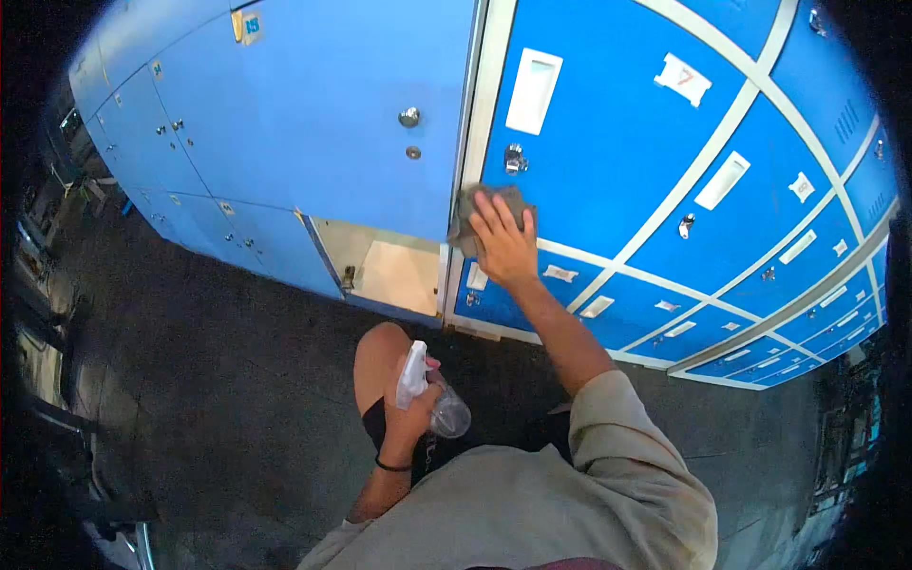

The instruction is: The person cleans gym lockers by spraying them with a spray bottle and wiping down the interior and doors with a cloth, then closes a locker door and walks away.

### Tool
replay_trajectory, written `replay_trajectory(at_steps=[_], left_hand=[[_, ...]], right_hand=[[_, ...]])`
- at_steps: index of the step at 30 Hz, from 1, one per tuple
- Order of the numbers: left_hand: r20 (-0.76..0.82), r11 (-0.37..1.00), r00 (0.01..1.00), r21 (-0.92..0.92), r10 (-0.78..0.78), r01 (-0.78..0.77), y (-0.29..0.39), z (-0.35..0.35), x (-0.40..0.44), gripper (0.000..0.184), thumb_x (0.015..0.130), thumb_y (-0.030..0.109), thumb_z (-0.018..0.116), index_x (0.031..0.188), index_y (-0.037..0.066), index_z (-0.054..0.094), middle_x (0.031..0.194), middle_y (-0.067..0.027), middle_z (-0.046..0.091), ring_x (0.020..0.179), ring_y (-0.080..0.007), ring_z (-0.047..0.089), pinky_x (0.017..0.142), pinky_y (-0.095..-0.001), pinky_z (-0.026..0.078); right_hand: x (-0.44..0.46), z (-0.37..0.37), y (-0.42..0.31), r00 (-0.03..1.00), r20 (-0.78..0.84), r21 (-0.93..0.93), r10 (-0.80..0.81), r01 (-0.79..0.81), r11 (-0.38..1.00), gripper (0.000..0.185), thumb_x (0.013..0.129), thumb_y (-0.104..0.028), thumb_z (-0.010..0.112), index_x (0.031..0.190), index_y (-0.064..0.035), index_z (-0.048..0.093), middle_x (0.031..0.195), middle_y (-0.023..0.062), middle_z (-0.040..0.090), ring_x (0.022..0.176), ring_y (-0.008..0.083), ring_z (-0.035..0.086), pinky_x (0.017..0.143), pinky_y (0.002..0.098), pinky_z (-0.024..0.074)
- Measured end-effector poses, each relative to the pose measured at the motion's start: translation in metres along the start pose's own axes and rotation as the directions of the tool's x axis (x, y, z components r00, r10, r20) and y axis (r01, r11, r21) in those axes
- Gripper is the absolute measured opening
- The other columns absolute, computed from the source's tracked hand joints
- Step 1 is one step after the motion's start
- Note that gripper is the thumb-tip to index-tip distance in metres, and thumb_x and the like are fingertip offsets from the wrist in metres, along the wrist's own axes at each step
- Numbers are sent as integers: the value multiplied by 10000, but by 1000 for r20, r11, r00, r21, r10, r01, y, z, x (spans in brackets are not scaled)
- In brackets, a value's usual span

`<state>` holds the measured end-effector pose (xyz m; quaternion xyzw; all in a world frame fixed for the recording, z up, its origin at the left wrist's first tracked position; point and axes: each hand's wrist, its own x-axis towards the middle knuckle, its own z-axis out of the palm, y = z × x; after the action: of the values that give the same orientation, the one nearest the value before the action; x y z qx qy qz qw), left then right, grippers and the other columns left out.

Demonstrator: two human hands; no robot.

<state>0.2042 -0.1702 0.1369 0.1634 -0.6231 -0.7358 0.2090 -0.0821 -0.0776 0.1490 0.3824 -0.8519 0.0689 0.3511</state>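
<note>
My right hand (505, 239) presses a grey-brown cloth (467, 211) flat against the lower left part of a bright blue locker door (589, 152), below its metal lock (515, 159). The fingers lie over the cloth, which reaches onto the white frame. Down by my bent knee, my left hand (414, 410) is closed around a spray bottle with a white trigger head (413, 373) and a clear body (451, 415).
On the left stand paler blue lockers (313, 104) with round knobs. Beneath one door, an open compartment (399, 271) shows a pale board inside. More bright blue lockers (731, 180) run to the right. Dark floor (228, 380) lies below.
</note>
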Motion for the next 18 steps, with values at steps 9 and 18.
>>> replay_trajectory(at_steps=[9, 18], left_hand=[[-11, 993, 999, -110, 35, -36, -5, -7, 9, 297, 718, -27, 632, 1004, 47, 607, 853, 2, 559, 731, -89, 536, 668, -239, 442], [43, 988, 994, -119, 102, -97, -17, -6, 8, 319, 687, -53, 625, 990, 45, 617, 836, 0, 555, 720, -97, 541, 649, -236, 433]], right_hand=[[60, -80, 59, 834, -455, 48, 312, -327, 944, 615, 725, -241, 650, 1313, -113, 520, 1508, 203, 323, 1450, 428, 158, 1092, 686, 52], [132, -163, 51, 906, -416, -140, 83, -154, 978, 655, 700, -248, 605, 1344, -150, 537, 1565, 85, 297, 1457, 286, 231, 1131, 599, 89]])
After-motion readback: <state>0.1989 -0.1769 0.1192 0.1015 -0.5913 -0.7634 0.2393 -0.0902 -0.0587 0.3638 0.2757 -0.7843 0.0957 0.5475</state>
